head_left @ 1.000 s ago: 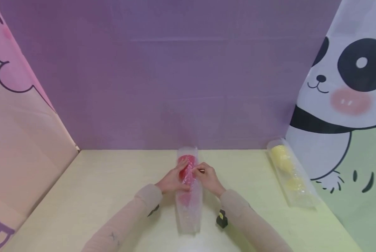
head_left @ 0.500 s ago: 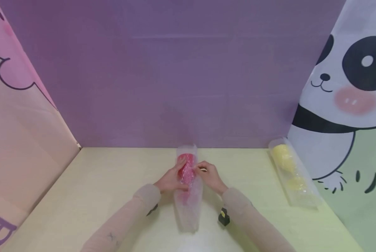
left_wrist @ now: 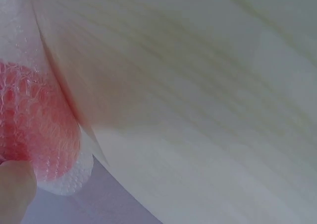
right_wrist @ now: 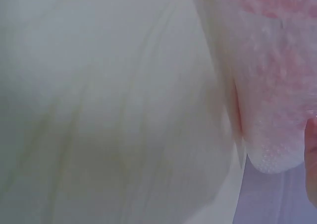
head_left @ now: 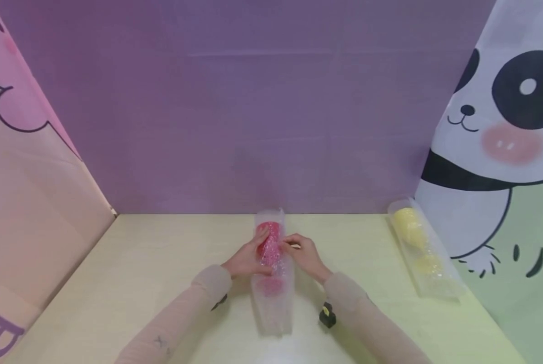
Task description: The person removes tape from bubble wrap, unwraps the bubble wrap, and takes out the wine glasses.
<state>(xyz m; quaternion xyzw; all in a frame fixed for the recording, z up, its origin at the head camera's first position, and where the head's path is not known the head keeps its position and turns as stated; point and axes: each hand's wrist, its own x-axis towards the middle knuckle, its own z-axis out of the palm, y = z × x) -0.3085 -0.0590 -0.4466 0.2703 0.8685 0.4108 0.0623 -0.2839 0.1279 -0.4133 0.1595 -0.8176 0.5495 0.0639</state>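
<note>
A long bundle of clear bubble wrap (head_left: 273, 313) lies upright in the head view at the table's middle, its far end near the purple wall. Inside it shows a red object (head_left: 269, 253) of unclear kind, with a paler red patch below. My left hand (head_left: 242, 261) rests on the bundle's left side, thumb and fingers spread over the wrap. From the right, my right hand (head_left: 305, 255) pinches the wrap's edge between thumb and forefinger. In the left wrist view a fingertip (left_wrist: 16, 189) touches the red part; in the right wrist view a fingertip (right_wrist: 311, 159) meets the wrap.
Another bubble-wrapped bundle with yellow contents (head_left: 409, 227) lies along the right edge of the table (head_left: 162, 283). A purple wall (head_left: 271, 126) stands behind, with printed side panels left and right. Small black devices (head_left: 328, 316) sit beneath the wrists.
Both hands stay nearly in place on the bundle. The near part of the wrap has shifted slightly, and the lower red patch shows more distinctly.
</note>
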